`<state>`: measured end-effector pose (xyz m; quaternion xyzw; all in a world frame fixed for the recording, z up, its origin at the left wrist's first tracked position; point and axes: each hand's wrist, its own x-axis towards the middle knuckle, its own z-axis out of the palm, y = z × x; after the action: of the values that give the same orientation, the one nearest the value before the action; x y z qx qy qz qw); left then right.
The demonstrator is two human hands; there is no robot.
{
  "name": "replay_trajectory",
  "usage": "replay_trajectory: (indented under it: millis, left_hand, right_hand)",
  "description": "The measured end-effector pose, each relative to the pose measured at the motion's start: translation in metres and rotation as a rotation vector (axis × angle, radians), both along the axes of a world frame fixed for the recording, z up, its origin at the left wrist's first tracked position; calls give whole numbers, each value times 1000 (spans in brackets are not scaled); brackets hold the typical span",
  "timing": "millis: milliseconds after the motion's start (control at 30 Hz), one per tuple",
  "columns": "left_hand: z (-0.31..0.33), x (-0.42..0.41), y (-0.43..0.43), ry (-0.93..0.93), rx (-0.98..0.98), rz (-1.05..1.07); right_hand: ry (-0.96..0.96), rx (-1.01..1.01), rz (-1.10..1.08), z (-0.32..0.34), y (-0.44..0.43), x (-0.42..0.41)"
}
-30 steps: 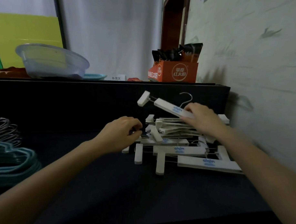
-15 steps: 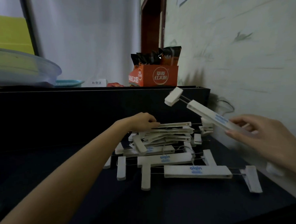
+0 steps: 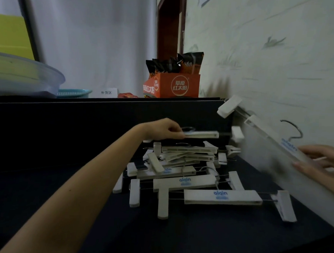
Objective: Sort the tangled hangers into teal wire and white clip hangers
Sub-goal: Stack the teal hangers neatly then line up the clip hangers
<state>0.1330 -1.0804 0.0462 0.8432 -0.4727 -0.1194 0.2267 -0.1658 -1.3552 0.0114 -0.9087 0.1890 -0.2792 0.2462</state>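
Note:
A heap of several white clip hangers lies on the dark table by the right wall. My left hand pinches the end of one white clip hanger, held level just above the heap. My right hand grips a second white clip hanger at the far right. That one tilts up to the left, with its clip high against the wall and its metal hook showing. No teal wire hangers are in view.
A raised dark shelf runs behind the heap. On it stand an orange snack box, a clear plastic basin and a small teal basket. The pale wall closes the right side.
My left hand has lifted a white clip hanger off the top of the heap. My right hand has carried its tilted hanger further right, away from the heap. The view has swung right.

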Motion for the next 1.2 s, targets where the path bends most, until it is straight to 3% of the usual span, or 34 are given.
replay_trajectory:
  millis: [267,400,533,800,1200]
  left_hand:
    - [62,-32,85,-253,-274,188]
    - [71,-36,154,-503,-201,402]
    - [71,-52,214,-597,-111,612]
    - [58,-84,272,-604,-31,773]
    - [43,-98,268,-639,-42,769]
  right_hand:
    - [-103,-76,342,24,107,30]
    - [67,-134,520,23,168,60]
    - [215,-277,641,10,222,95]
    - [189,-621,650,-29,301,158]
    - [147,-653,633,-49,295,186]
